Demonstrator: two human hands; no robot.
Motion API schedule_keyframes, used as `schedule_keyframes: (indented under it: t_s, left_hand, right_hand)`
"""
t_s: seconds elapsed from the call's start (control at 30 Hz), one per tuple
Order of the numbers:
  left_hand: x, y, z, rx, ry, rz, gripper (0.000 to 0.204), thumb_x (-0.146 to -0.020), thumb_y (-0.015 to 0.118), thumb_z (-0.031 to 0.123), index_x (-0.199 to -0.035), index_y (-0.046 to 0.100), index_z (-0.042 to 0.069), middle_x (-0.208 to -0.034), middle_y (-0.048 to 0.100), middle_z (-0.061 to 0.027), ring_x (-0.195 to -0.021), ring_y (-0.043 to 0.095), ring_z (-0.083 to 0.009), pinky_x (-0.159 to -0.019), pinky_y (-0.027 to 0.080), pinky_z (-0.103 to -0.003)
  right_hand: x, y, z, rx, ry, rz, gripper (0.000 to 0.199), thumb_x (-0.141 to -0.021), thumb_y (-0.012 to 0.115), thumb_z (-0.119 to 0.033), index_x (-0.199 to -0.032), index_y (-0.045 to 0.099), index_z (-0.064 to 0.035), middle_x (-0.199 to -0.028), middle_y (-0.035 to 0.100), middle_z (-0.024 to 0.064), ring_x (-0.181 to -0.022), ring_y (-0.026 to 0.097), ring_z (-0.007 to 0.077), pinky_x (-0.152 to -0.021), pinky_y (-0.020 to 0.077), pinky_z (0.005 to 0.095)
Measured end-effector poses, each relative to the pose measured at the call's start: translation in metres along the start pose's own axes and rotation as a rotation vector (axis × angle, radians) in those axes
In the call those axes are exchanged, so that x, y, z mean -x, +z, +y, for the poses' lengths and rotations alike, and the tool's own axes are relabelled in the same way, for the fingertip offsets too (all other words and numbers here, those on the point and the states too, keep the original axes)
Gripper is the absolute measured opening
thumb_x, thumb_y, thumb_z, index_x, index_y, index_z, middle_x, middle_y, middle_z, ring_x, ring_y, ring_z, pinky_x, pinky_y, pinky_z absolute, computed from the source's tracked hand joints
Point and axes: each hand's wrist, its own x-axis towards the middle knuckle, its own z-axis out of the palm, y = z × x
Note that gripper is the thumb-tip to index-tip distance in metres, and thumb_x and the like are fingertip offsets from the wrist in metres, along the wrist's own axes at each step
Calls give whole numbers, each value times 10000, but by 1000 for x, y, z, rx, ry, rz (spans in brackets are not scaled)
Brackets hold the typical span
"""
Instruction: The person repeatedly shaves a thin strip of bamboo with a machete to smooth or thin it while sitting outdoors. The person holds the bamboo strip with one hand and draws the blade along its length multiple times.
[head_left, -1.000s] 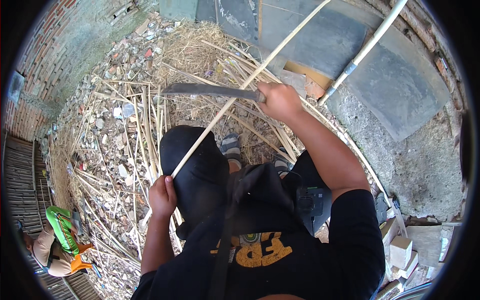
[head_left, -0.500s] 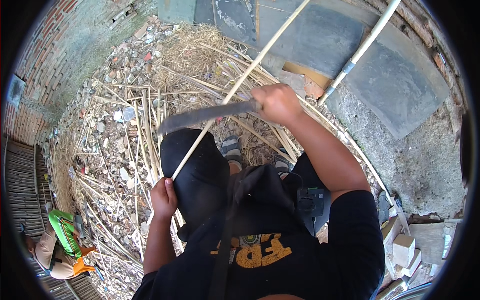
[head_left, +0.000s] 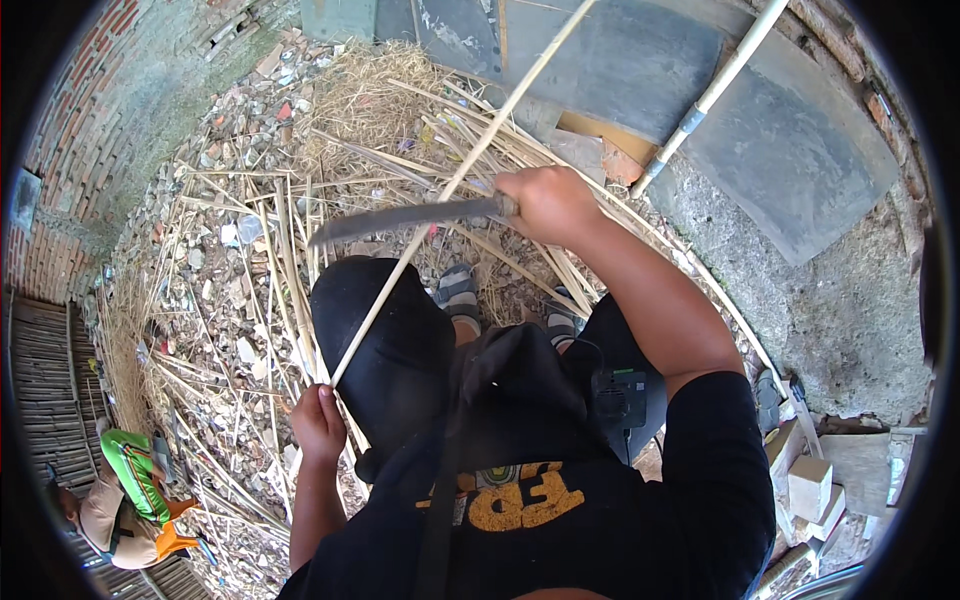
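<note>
A long pale bamboo cane (head_left: 455,185) is slanting upward from the left hand (head_left: 318,425), which is clenching its lower end. The right hand (head_left: 548,203) is gripping a grey flat-bladed machete (head_left: 400,218) — blade crossing the cane above the left grip.

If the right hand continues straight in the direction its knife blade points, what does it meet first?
Probably the long bamboo stick: the blade held by the right hand already crosses it in the picture, though depth is unclear.

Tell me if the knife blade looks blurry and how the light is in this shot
Head view: the knife blade is smeared by motion blur while the right hand stays fairly sharp; hard sunlight, fisheye bending the white pipe near the rim.
</note>
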Motion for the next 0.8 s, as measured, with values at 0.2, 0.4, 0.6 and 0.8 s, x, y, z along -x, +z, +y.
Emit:
schedule_keyframes:
  t_s: [0.2,0.4,0.6,0.8]
  left_hand:
    - [18,-4,-16,-105,4,21,290,-1039,466,168,-846,618,15,-701,605,-198,-613,596,-428,-547,447,-486]
    - [18,1,-21,-195,47,68,293,-1036,482,190,-839,620,24,-716,607,-196,-619,598,-438,-552,450,-500]
    - [13,-4,-26,-86,2,-20,301,-1045,475,194,-822,586,26,-691,584,-206,-608,579,-448,-544,429,-502]
    - [13,-4,-27,-40,-20,-41,311,-1051,470,203,-814,567,26,-682,572,-210,-613,568,-447,-547,418,-494]
  right_hand:
    - [0,1,-19,11,-66,-46,229,-758,695,-157,-978,651,-113,-815,703,136,-804,716,338,-716,577,482]
    - [-10,8,13,-29,179,48,196,-733,710,-141,-918,648,-123,-775,681,121,-779,706,338,-699,570,488]
    - [-2,11,-8,-120,39,-7,188,-765,706,-176,-940,650,-135,-815,700,127,-793,708,337,-712,567,480]
    - [-4,7,10,-114,149,71,211,-758,695,-171,-954,642,-116,-851,703,150,-829,706,352,-731,565,490]
